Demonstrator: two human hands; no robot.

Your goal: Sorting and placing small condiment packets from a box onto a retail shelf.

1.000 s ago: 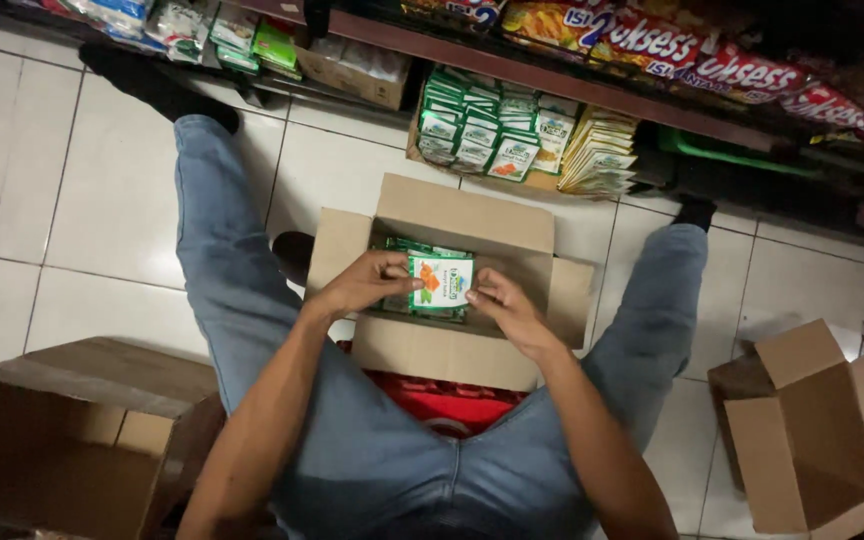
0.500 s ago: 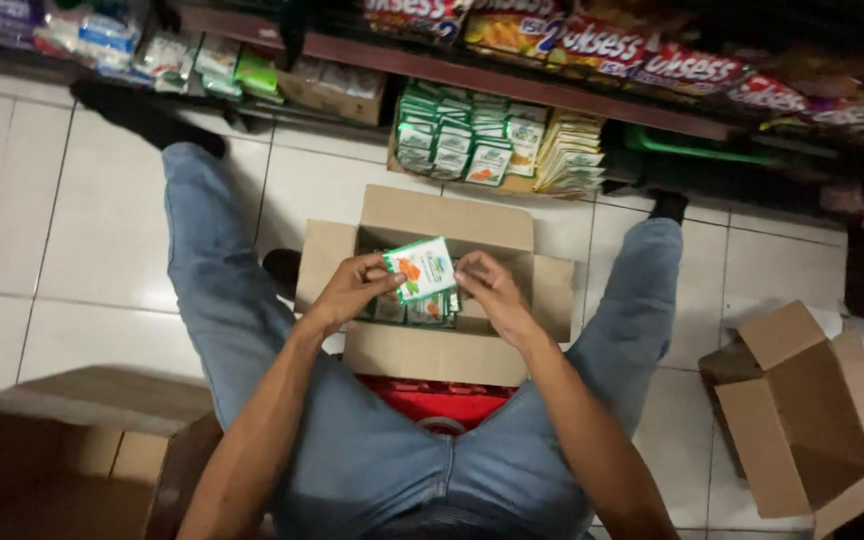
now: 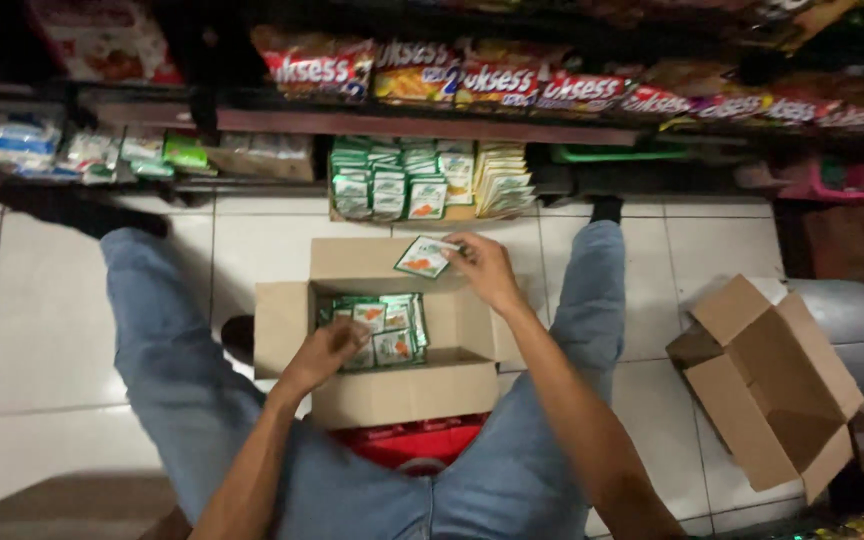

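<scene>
Two hands in frame, both mine; right hand (image 3: 482, 268) is out over the far flap of the open carton (image 3: 392, 400), fingers pinched shut on one green sachet (image 3: 424, 257), held tilted and clear of the box; my fingers cover its right edge, so I can't see the whole packet; left hand (image 3: 327, 350) is down inside the carton, curled onto the stack of green packets (image 3: 392, 325) at its near-left corner; fingertips are buried behind the knuckles, so I can't tell whether it is actually gripping a packet or just resting on them; print on the packets is too small and blurred to read as anything but a white panel with an orange spot; carton sits on the tile floor between my legs, all flaps folded out; something red (image 3: 407, 445) shows under its near edge, mostly covered by the box and my lap, can't identify it; low shelf (image 3: 422, 128) ahead carries a row of matching green packets (image 3: 392, 180) standing upright in a tray, pale yellow ones just right of them; upper shelves are dark and cut off by the top edge; second empty carton (image 3: 767, 385) lies tipped open to my right, well apart; a third box at bottom left is cropped to a sliver.
</scene>
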